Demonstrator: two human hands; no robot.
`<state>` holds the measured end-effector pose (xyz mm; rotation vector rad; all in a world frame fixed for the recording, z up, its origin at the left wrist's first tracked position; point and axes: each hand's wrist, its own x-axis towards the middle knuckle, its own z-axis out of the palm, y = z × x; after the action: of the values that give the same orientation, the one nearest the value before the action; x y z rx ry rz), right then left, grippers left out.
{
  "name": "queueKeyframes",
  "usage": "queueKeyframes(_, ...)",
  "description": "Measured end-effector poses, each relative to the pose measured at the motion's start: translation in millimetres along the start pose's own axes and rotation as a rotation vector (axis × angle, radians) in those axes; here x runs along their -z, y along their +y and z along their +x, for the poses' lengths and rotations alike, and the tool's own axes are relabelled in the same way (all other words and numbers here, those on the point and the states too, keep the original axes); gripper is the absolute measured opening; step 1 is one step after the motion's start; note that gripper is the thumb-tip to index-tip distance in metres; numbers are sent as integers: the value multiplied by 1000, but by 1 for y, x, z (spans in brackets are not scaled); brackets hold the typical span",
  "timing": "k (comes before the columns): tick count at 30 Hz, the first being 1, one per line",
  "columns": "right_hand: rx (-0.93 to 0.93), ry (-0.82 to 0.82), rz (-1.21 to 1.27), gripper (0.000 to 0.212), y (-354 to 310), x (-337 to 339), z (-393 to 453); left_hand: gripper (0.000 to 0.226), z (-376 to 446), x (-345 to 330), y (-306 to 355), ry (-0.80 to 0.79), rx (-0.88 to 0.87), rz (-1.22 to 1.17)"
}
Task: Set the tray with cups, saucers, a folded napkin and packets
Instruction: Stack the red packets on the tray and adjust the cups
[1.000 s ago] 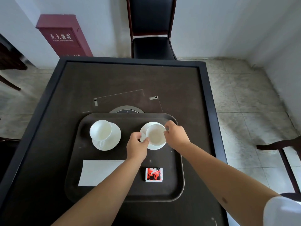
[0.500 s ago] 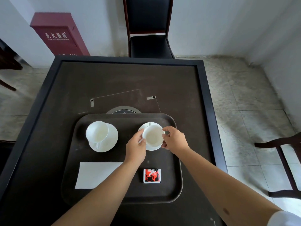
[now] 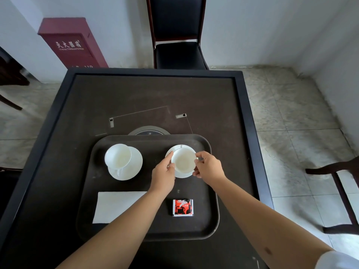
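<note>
A dark brown tray (image 3: 206, 224) lies on the dark table. At its back right a white cup (image 3: 184, 160) stands on a white saucer (image 3: 181, 175). My left hand (image 3: 164, 174) grips the cup's left side and my right hand (image 3: 208, 167) grips its right side. At the tray's back left a second white cup (image 3: 118, 156) rests on its saucer (image 3: 134, 166), handle toward me. A folded white napkin (image 3: 114, 205) lies at the front left, partly under my left forearm. One red and black packet (image 3: 182, 207) lies at the front middle.
The dark table (image 3: 136, 98) has a raised rim, with a round black inset (image 3: 149, 131) just behind the tray. A black chair (image 3: 178, 53) stands at the far side, a red cabinet (image 3: 71, 43) at the back left, and a dark chair frame (image 3: 338, 179) on the right.
Both hands have stayed on the right-hand cup and shifted it slightly on its saucer. The view has drifted a little; the other cup, napkin and packet have not moved.
</note>
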<state>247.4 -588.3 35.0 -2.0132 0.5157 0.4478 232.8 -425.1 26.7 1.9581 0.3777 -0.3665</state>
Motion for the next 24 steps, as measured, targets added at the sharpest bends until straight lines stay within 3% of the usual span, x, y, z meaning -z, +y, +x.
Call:
queueKeyframes(6, -2, 7, -49, 51, 8, 5, -12, 55, -12, 14, 1, -30, 7, 96)
queueKeyframes(8, 36, -4, -139, 60, 13, 7, -23, 60, -23, 20, -1, -46, -71, 196)
queueKeyframes(15, 299, -135, -883, 91, 34, 8, -83, 87, -73, 51, -26, -102, -310, 1007)
queueKeyframes(19, 328, -177, -1026, 118, 39, 3, -116, 108, -111, 60, -28, -148, -281, 1127)
queueKeyframes(24, 386, -160, -1050, 122, 41, -1, -146, 111, -149, 66, -27, -156, -219, 1163)
